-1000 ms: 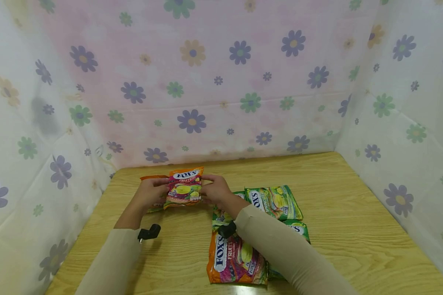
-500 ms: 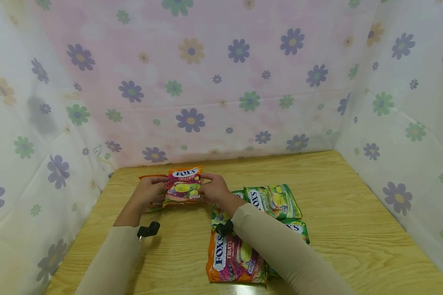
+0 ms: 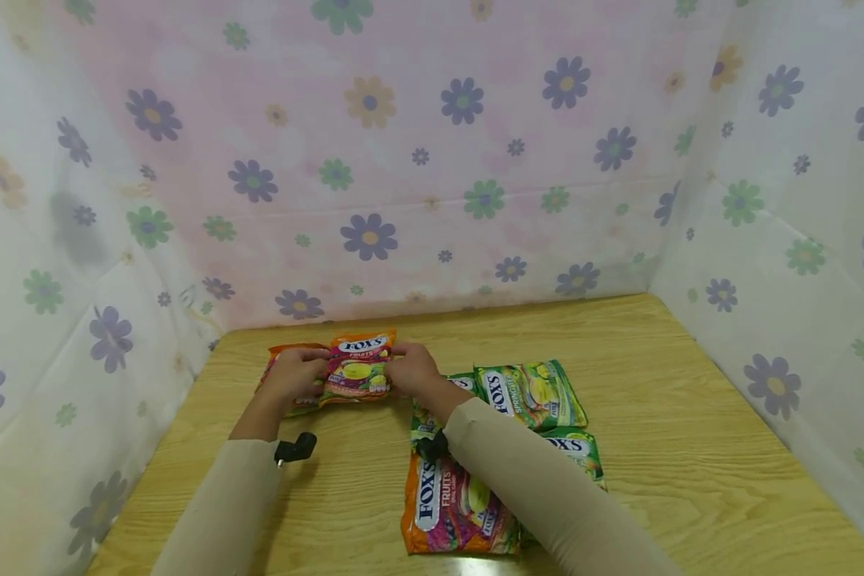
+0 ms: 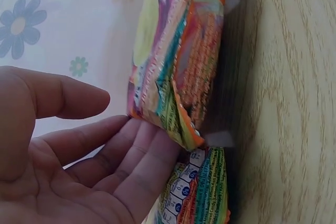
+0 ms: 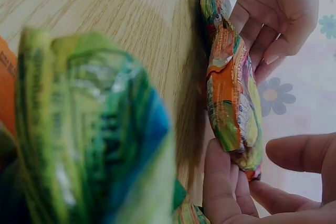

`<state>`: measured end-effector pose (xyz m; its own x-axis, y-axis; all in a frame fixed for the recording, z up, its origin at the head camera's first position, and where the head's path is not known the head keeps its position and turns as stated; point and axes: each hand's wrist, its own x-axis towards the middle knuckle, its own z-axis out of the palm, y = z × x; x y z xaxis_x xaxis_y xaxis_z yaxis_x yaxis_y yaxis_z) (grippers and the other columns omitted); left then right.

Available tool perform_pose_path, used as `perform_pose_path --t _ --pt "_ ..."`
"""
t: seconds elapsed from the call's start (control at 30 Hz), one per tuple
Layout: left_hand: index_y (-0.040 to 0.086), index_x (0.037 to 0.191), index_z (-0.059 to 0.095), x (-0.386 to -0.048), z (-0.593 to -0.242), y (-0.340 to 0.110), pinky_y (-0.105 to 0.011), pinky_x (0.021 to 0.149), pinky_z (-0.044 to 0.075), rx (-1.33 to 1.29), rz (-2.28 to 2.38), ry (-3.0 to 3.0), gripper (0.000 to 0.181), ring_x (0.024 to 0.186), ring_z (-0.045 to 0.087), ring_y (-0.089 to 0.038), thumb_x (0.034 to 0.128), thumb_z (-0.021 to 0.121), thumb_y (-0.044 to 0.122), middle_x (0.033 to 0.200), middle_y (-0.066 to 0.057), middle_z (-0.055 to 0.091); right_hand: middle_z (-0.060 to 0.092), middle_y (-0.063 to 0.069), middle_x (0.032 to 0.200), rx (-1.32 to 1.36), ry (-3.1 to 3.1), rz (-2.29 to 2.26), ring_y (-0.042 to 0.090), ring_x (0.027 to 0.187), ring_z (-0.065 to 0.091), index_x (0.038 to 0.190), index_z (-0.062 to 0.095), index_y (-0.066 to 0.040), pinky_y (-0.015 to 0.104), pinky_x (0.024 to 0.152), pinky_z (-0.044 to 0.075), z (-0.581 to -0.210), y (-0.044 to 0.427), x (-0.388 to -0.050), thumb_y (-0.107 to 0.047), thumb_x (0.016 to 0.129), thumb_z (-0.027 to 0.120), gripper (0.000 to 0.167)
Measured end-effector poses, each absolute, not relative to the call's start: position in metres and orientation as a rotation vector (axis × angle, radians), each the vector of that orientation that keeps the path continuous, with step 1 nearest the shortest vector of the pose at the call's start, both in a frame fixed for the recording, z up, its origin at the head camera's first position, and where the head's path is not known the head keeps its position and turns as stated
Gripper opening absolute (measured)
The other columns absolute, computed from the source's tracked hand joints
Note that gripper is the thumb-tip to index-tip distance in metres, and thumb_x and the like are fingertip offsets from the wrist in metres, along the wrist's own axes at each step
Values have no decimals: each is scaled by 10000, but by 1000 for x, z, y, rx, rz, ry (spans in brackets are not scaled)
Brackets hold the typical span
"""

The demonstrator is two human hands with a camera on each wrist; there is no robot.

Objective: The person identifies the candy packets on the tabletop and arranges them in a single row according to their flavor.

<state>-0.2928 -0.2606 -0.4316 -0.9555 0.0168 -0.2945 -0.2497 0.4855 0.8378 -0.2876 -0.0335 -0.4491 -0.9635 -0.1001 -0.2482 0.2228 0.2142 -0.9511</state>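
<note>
A Fox's Fruits candy bag [image 3: 358,374], orange and magenta, lies between my two hands at the table's back left. My left hand [image 3: 291,382] is at its left side; in the left wrist view its fingers [image 4: 142,156] extend against the bag's end, thumb apart. My right hand [image 3: 414,373] is at the other side; in the right wrist view its fingers [image 5: 218,182] touch the lower end of the bag [image 5: 231,98], thumb standing off. A second orange bag [image 3: 268,362] lies partly hidden under and behind my left hand.
Green Fox's Spring bags [image 3: 536,394] lie right of my right hand, partly under my right forearm. A Fruits bag [image 3: 457,512] lies in front of them. Flowered cloth [image 3: 432,160] walls the wooden table [image 3: 691,448] at back and sides.
The Fruits bag between my hands has tipped back and sunk slightly toward the table. My right fingers have shifted down with it, and the left hand has moved a little.
</note>
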Motion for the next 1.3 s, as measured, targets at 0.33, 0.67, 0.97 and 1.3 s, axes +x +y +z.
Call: perform_pose_path --t 0.33,0.67,0.97,1.3 --pt "-6 1528 465 -291 -431 -258 -407 973 596 -152 1358 2505 527 1349 546 -400 1062 510 235 1510 -259 484 593 130 1449 112 2247 -1743 238 1111 666 1470 571 -53 365 783 636 -450 -35 -289 -147 962 649 523" --pt "-25 1531 443 -292 -431 -261 -401 974 592 -193 1338 2509 555 1339 556 -411 1060 529 257 1502 -270 490 678 107 1157 24 2301 -1680 155 618 473 1356 634 7 283 558 432 -452 -41 -286 -195 973 640 432" --pt "-35 1518 462 -293 -433 -271 -401 949 604 -206 1337 2513 552 1339 557 -429 1058 536 261 1509 -294 481 683 76 1067 -4 2274 -1689 193 686 513 1184 697 -6 351 642 463 -450 -47 -283 -210 965 644 304" --pt "-78 1477 498 -292 -433 -281 -398 930 613 -167 1288 2575 540 1303 586 -428 1048 523 248 1474 -304 512 612 83 926 -64 2304 -1619 197 649 473 1183 670 9 356 634 435 -447 -57 -279 -236 983 645 318"
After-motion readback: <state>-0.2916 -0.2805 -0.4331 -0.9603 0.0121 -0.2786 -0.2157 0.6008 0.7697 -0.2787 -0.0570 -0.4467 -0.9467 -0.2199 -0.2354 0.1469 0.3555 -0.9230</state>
